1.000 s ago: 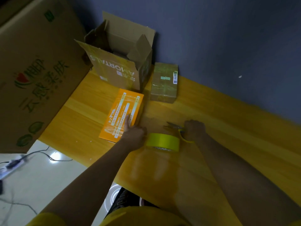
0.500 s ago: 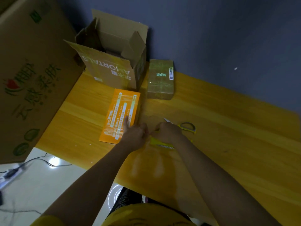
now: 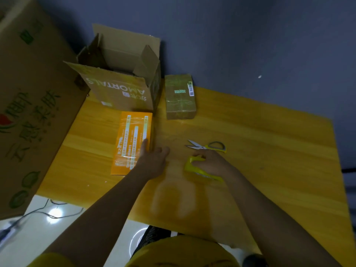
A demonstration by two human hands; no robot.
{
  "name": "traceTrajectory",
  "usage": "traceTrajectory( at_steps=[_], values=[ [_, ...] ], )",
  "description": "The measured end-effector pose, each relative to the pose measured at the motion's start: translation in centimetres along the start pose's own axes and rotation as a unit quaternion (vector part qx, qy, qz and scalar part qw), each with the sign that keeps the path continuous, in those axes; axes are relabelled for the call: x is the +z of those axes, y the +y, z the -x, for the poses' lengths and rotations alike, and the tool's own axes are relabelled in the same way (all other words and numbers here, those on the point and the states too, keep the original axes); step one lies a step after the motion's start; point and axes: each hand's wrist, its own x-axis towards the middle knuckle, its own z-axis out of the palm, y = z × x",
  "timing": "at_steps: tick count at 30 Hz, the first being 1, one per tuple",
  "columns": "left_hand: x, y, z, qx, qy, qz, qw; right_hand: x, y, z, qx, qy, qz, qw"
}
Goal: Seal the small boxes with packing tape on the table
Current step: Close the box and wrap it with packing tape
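Since half a second ago the two hands have pulled apart: the right hand (image 3: 212, 160) slid the yellow tape roll (image 3: 194, 166) off to the right, and the scissors (image 3: 207, 147) lying past it are now in full view instead of half hidden. The left hand (image 3: 152, 160) hasn't really budged; its fingers are straight and spread, one fingertip resting on the near right corner of the orange box (image 3: 133, 141), which lies flat on the wooden table (image 3: 269, 151). The right hand is curled around the tape roll, holding it down low over the tabletop, roughly in the middle. It's a bit motion-blurred, so I can't say if the roll actually touches the wood. Farther back there's a small brown box (image 3: 180, 99) already wrapped in tape, right next to an open cardboard carton (image 3: 119, 78) printed AMORTALS. A big printed carton (image 3: 28, 105) fills the left side.
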Motion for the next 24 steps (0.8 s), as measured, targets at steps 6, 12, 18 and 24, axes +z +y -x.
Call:
traceTrajectory(
  at_steps=[6,12,18,24],
  values=[
    [-0.6,2.4,-1.5,0.042,-0.001,-0.022,0.999,0.1,4.1,3.4,0.010,0.250,-0.114,0.961],
    [-0.7,6.9,-3.6,0.067,0.017,0.085,0.994,-2.0,10.9,4.5,0.099,0.392,-0.057,0.913],
    [0.0,10.0,-5.8,0.048,0.020,0.107,0.993,-5.5,19.7,4.0,0.184,0.403,0.084,0.893],
    [0.8,12.6,-7.1,-0.013,0.020,0.065,0.998,-7.6,24.8,1.9,0.211,0.313,0.164,0.911]
  ],
)
